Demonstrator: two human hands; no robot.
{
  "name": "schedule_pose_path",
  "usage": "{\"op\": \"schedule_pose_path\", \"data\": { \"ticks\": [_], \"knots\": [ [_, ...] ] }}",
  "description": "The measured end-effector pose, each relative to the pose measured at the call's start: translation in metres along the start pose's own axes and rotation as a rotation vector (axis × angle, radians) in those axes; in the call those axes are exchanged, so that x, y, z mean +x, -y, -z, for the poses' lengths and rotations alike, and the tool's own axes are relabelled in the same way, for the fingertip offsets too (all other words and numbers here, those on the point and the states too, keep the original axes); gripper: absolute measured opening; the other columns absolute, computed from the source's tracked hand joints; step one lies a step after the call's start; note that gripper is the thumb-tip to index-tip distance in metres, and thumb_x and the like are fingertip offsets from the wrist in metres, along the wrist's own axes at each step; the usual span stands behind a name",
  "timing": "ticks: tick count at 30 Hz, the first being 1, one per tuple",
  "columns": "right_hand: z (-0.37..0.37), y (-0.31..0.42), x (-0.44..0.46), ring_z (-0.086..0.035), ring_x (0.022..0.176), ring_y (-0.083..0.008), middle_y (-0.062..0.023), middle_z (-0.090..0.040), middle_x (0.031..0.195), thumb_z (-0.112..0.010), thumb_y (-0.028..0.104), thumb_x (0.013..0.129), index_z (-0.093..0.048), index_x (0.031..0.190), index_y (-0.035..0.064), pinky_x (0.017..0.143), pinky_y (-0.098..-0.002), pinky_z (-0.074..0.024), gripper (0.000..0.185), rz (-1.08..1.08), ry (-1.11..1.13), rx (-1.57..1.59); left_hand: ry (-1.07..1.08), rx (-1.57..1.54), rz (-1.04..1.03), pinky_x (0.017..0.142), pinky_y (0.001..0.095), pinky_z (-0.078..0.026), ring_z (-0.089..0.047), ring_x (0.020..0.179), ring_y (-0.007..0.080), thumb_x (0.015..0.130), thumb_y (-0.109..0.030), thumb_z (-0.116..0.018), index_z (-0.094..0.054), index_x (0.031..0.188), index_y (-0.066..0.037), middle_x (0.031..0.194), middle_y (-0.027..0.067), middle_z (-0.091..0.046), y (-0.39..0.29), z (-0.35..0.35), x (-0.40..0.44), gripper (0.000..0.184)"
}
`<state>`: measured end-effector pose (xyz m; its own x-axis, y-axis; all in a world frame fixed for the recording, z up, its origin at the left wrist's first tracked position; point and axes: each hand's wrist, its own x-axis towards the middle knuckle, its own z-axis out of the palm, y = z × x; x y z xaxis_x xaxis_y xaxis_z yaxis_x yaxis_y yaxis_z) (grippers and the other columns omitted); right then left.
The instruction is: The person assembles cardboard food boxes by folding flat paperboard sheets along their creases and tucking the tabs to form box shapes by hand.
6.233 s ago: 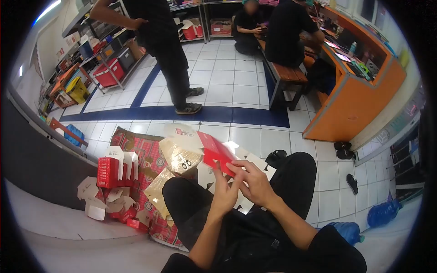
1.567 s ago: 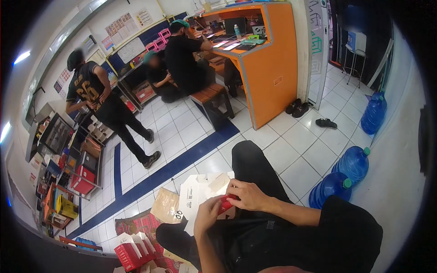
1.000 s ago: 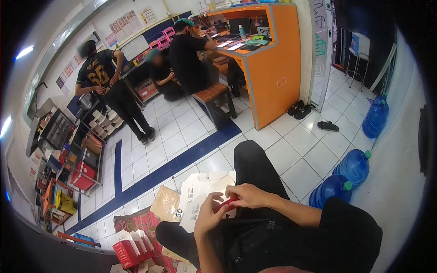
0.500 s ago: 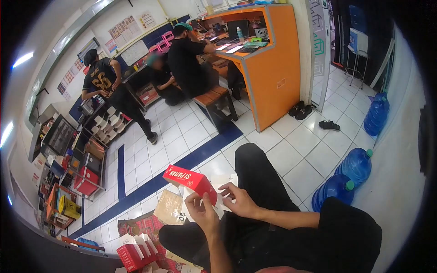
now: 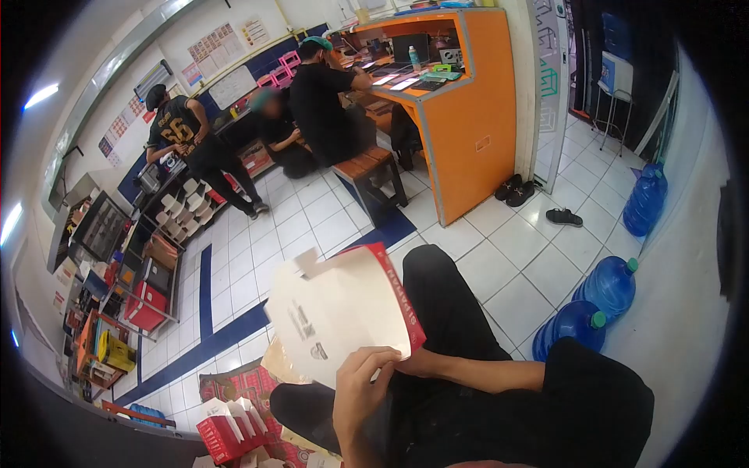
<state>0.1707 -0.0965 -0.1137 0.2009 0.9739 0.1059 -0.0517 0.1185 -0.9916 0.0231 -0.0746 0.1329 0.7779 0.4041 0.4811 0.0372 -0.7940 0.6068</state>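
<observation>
A red and white cardboard food box point(image 5: 343, 312), partly folded, is held up over my lap with its white printed side toward me. My left hand point(image 5: 365, 384) pinches its near edge, with the fingers bent over the rim. At the near right corner, my right hand point(image 5: 417, 364) grips the box from behind, its fingers mostly hidden by the cardboard. Beside my left knee stand several folded red and white boxes point(image 5: 230, 429) on a red patterned mat point(image 5: 234, 382). A brown piece of cardboard point(image 5: 282, 363) lies partly under the held box.
Blue water bottles point(image 5: 569, 331) stand along the wall to my right. An orange counter point(image 5: 476, 125) is ahead, with a wooden bench point(image 5: 365, 165) and people near it. Black shoes point(image 5: 515, 190) lie on the tiles. Shelves and a red cooler point(image 5: 146, 308) line the left.
The box has been turned and tipped, so its white side now faces me instead of the red. My left hand has moved down slightly. The standing person has shifted their legs.
</observation>
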Motion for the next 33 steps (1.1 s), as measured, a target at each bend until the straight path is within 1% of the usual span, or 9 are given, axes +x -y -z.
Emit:
{"op": "schedule_pose_path", "data": {
  "ticks": [3, 11, 13, 15, 17, 20, 26, 30, 33],
  "knots": [
    [0.003, 0.004, -0.005, -0.066, 0.101, -0.0169, -0.0097, -0.068, 0.115, -0.075, 0.011, 0.103, -0.063, 0.128, -0.0008, 0.077, -0.0334, -0.0582, 0.029, -0.081, -0.010, 0.049, -0.047, 0.038, -0.020, 0.090, 0.0420, -0.059, -0.076, 0.101, 0.0318, 0.087, 0.006, -0.080, -0.075, 0.104, -0.007, 0.110, 0.0070, -0.080, 0.002, -0.002, 0.002, 0.022],
    [0.007, 0.148, 0.016, -0.066, 0.105, -0.0141, -0.0066, -0.066, 0.117, -0.074, 0.005, 0.104, -0.061, 0.129, 0.0030, 0.079, -0.0301, -0.0591, 0.029, 0.268, -0.199, 0.289, -0.286, 0.027, -0.103, 0.087, 0.0411, -0.061, -0.078, 0.099, 0.0340, 0.087, 0.012, -0.077, -0.069, 0.108, -0.003, 0.109, 0.0138, -0.079, 0.023, -0.024, 0.005, 0.027],
    [0.007, 0.136, 0.018, -0.067, 0.113, -0.0141, -0.0065, -0.066, 0.124, -0.074, 0.001, 0.103, -0.061, 0.136, 0.0031, 0.086, -0.0288, -0.0606, 0.035, 0.220, -0.138, 0.253, -0.482, 0.029, 0.008, 0.084, 0.0408, -0.061, -0.078, 0.097, 0.0363, 0.093, 0.013, -0.072, -0.068, 0.109, -0.002, 0.109, 0.0183, -0.078, 0.022, -0.030, 0.001, 0.023],
    [0.004, 0.129, 0.018, -0.069, 0.113, -0.0110, -0.0062, -0.069, 0.123, -0.080, 0.015, 0.104, -0.059, 0.140, 0.0046, 0.093, -0.0264, -0.0566, 0.043, 0.187, -0.099, 0.249, -0.554, 0.020, 0.016, 0.088, 0.0427, -0.060, -0.077, 0.101, 0.0391, 0.097, 0.013, -0.069, -0.067, 0.113, -0.001, 0.114, 0.0226, -0.077, 0.025, -0.036, 0.000, 0.022],
    [0.004, 0.136, 0.014, -0.069, 0.113, -0.0106, -0.0077, -0.069, 0.130, -0.077, 0.012, 0.104, -0.062, 0.140, 0.0032, 0.088, -0.0257, -0.0572, 0.040, 0.162, -0.085, 0.227, -0.667, 0.028, -0.032, 0.093, 0.0384, -0.062, -0.074, 0.112, 0.0280, 0.104, 0.005, -0.068, -0.066, 0.125, 0.004, 0.123, 0.0181, -0.071, 0.045, -0.044, -0.007, 0.021],
    [0.009, 0.155, 0.011, -0.069, 0.111, -0.0097, -0.0096, -0.069, 0.132, -0.075, 0.008, 0.101, -0.065, 0.139, 0.0050, 0.082, -0.0259, -0.0568, 0.039, 0.192, -0.122, -0.166, -0.703, 0.055, 0.040, 0.091, 0.0381, -0.063, -0.073, 0.112, 0.0278, 0.105, 0.004, -0.066, -0.065, 0.126, 0.006, 0.127, 0.0188, -0.068, 0.052, -0.057, -0.021, 0.021],
    [0.006, 0.163, 0.006, -0.062, 0.066, -0.0067, -0.0086, -0.077, 0.085, -0.079, 0.013, 0.096, -0.077, 0.115, 0.0001, 0.058, -0.0286, -0.0485, 0.023, 0.299, -0.219, -0.314, -0.760, 0.187, 0.053, 0.088, 0.0378, -0.063, -0.073, 0.108, 0.0263, 0.104, 0.003, -0.068, -0.066, 0.131, 0.006, 0.123, 0.0192, -0.071, 0.046, -0.057, -0.027, 0.027],
    [0.007, 0.150, 0.006, -0.064, 0.067, -0.0080, -0.0104, -0.078, 0.093, -0.082, 0.015, 0.095, -0.079, 0.112, 0.0004, 0.058, -0.0280, -0.0494, 0.023, 0.247, -0.275, -0.434, -0.702, 0.093, 0.076, 0.092, 0.0384, -0.060, -0.073, 0.111, 0.0254, 0.103, -0.002, -0.072, -0.066, 0.134, 0.006, 0.121, 0.0183, -0.073, 0.057, -0.073, -0.033, 0.033],
    [0.000, 0.160, 0.006, -0.068, 0.071, -0.0119, -0.0102, -0.077, 0.096, -0.084, 0.013, 0.095, -0.081, 0.111, 0.0009, 0.060, -0.0282, -0.0513, 0.021, 0.583, -0.463, -0.460, -0.713, -0.202, 0.145, 0.095, 0.0390, -0.059, -0.072, 0.113, 0.0265, 0.103, -0.002, -0.072, -0.067, 0.131, 0.007, 0.120, 0.0172, -0.073, 0.061, -0.087, -0.026, 0.030]
  ]
}}
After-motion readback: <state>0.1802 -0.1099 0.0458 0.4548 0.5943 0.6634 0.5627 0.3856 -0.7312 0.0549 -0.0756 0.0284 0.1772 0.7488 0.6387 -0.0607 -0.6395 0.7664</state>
